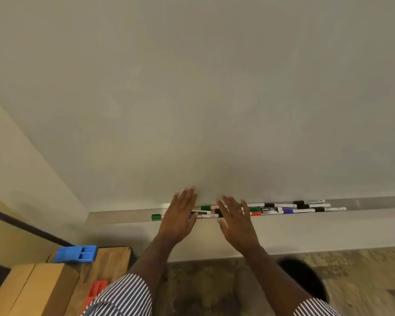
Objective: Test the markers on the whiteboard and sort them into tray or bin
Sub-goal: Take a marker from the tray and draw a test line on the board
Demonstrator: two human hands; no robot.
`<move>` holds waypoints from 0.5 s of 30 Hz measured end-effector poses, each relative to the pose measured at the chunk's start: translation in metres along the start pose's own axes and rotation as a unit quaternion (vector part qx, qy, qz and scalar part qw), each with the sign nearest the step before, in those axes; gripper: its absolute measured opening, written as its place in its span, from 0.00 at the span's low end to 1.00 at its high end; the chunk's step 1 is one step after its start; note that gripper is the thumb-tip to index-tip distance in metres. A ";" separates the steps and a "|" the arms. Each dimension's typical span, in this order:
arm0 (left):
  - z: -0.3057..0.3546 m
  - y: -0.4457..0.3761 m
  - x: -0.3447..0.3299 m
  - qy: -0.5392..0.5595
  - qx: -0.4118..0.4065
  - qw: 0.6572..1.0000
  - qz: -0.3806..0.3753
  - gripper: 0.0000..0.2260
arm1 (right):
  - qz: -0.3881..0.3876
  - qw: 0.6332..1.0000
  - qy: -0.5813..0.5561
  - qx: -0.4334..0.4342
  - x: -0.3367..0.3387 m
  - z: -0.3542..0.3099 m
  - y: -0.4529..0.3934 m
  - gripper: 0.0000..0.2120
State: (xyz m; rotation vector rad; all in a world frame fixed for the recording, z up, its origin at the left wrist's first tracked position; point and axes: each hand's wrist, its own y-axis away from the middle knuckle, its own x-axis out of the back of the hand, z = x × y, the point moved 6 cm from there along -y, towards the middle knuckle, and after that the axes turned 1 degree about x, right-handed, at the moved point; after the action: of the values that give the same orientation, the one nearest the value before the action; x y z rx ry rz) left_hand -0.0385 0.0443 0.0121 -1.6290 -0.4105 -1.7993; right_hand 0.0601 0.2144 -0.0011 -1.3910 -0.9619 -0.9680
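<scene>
- Whiteboard point(214, 99): fills the upper view; no test strokes show on it, so testing appears not yet begun.
- Ledge point(374, 202): narrow rail along the board's bottom edge; it carries all the markers, laid lengthwise so they do not roll off.
- Markers point(283, 209): a loose overlapping row along the ledge's middle stretch, caps green, red, blue and black; all look capped.
- Green marker point(156, 217): at the row's left end, just left of the left hand, apart from the pile.
- Left hand point(179, 217): palm down, fingers straight and slightly spread, tips pointing at the board; it holds nothing and sits over the row's left part. Whether it touches the markers cannot be told.
- Right hand point(236, 222): same pose, flat with straight fingers, grasping nothing, over the row's middle, just beside the left hand. Both forearms reach forward from striped sleeves point(128, 295).
- Judgement: the hands seem poised to pick a first marker.
- Bin point(303, 279): dark round opening on the floor below the right forearm, within easy drop for dead markers.
- Table point(114, 258): wooden, lower left; it bears a blue tray point(75, 254) near its far edge, a red tray point(96, 290) nearer, and a cardboard box point(32, 290) at its left.
</scene>
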 end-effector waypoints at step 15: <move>0.045 -0.009 -0.076 -0.016 0.001 0.989 -0.144 0.25 | -0.124 0.989 -0.076 0.003 -0.056 0.062 0.020 0.30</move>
State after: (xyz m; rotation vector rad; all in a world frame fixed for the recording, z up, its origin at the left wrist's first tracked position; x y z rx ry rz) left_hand -0.0108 0.0996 -0.0517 -1.6663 -0.6924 -1.9820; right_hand 0.0618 0.2743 -0.0628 -1.3754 -1.2744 -1.0516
